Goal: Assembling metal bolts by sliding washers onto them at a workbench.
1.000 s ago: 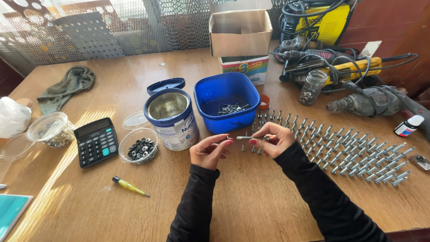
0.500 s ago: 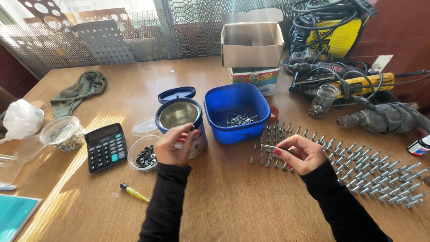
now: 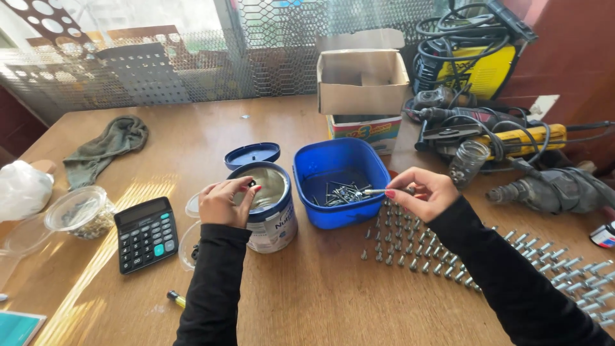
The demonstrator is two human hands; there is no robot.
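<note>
My left hand (image 3: 222, 201) pinches a small dark nut over the open round tin (image 3: 269, 206), at its left rim. My right hand (image 3: 423, 191) holds a metal bolt (image 3: 379, 190) by its end, the shaft pointing left over the rim of the blue plastic tub (image 3: 341, 181), which holds several loose bolts. Rows of upright bolts (image 3: 410, 247) stand on the wooden table below my right hand and run off to the right.
A black calculator (image 3: 146, 233), clear plastic cups (image 3: 81, 211), a blue lid (image 3: 252, 155), a cardboard box (image 3: 362, 80), a glass jar (image 3: 466, 163), power tools and cables (image 3: 512, 141), a green rag (image 3: 106, 147), a small yellow screwdriver (image 3: 176, 298).
My hands parted from each other. The left hand went to the bowl at the left, then to the tin. The right hand carried the bolt up to the blue tub.
</note>
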